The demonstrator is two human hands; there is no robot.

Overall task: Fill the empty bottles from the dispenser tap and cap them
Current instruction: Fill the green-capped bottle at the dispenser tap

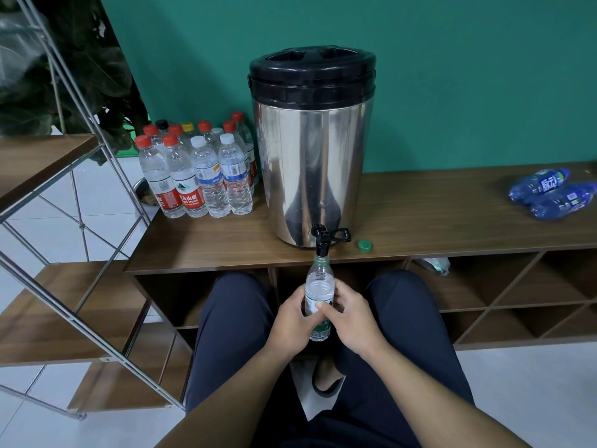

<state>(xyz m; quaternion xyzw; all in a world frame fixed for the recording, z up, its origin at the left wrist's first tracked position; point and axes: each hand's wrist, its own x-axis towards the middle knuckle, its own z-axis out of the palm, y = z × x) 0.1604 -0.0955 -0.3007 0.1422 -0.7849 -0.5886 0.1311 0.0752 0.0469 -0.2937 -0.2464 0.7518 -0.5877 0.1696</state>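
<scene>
A steel dispenser (311, 150) with a black lid stands on the wooden bench (420, 221), its black tap (322, 239) hanging over the front edge. A clear uncapped bottle (319, 282) with a green-and-white label is held upright with its mouth right under the tap spout. My left hand (289, 321) grips its lower left side and my right hand (352, 318) grips its right side, thumb across the label. A loose green cap (365, 245) lies on the bench just right of the tap.
Several capped bottles (197, 176) with red, white, yellow and black caps stand left of the dispenser. Two blue bottles (552, 194) lie at the bench's right end. Open cubbies run under the bench; a metal-framed wooden shelf (64, 286) stands at left.
</scene>
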